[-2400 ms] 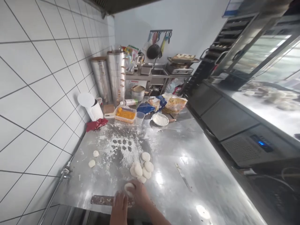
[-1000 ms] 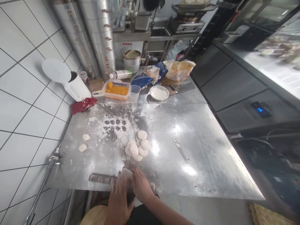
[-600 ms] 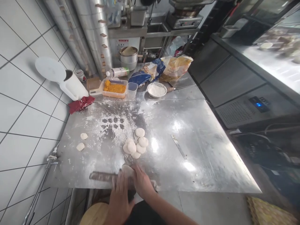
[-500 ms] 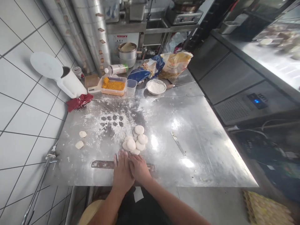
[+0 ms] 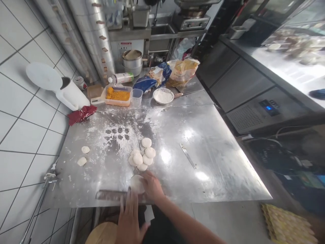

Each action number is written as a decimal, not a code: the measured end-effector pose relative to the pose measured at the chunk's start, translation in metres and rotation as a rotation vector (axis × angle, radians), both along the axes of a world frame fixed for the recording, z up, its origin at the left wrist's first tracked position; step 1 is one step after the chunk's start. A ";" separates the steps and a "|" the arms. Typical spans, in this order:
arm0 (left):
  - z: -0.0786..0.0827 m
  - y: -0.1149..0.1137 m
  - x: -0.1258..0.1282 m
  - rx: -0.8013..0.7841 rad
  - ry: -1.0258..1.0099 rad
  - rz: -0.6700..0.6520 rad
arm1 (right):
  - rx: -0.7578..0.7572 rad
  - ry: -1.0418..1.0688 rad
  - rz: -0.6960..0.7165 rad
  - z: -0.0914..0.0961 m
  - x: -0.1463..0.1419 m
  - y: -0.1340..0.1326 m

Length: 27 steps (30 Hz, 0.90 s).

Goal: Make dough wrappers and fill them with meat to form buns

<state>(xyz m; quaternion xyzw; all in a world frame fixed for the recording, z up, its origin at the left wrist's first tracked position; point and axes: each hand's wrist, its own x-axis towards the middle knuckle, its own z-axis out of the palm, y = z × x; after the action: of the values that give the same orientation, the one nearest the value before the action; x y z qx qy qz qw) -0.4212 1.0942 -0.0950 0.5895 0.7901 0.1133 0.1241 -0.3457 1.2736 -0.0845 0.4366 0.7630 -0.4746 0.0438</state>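
A dark rolling pin [image 5: 109,195] lies along the near edge of the steel table [image 5: 215,169]. My left hand [image 5: 129,220] lies flat on the pin with its fingers stretched out. A flattened white dough round [image 5: 136,183] sits just beyond the pin. My right hand [image 5: 151,186] rests on the round's right edge, fingers curved against it. A cluster of several small dough discs [image 5: 142,154] sits a little farther back, beside a floured patch [image 5: 119,135].
Two dough pieces [image 5: 83,155] lie at the left. A metal scraper [image 5: 187,155] lies right of centre. At the back stand a white jug [image 5: 71,95], a red cloth [image 5: 81,115], an orange-filled tub [image 5: 118,95], a plastic cup [image 5: 137,97], a flour bowl [image 5: 163,96] and bags [image 5: 177,71].
Half a second ago both hands lay side by side on the pin, farther out. Now the pin and my left hand are back at the table edge, and the dough round shows again.
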 end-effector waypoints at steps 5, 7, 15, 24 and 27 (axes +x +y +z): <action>-0.003 0.016 -0.003 -0.021 -0.009 -0.057 | 0.001 0.053 0.038 0.000 0.007 -0.004; -0.003 0.032 -0.009 0.002 -0.019 -0.002 | 0.003 0.062 0.059 -0.003 0.003 0.001; -0.006 0.005 0.005 -0.025 0.024 -0.059 | -0.016 0.002 0.017 0.001 0.016 0.001; 0.001 -0.005 0.018 0.071 0.051 -0.048 | -0.031 -0.028 0.009 0.005 0.021 0.012; -0.001 0.026 0.009 0.012 -0.008 -0.020 | -0.013 -0.028 0.016 0.006 0.024 0.012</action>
<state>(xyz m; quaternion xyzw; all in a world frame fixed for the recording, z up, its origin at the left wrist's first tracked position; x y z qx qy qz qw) -0.4120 1.1204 -0.0960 0.5978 0.7829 0.1191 0.1248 -0.3217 1.2854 -0.0783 0.4370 0.7626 -0.4730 0.0612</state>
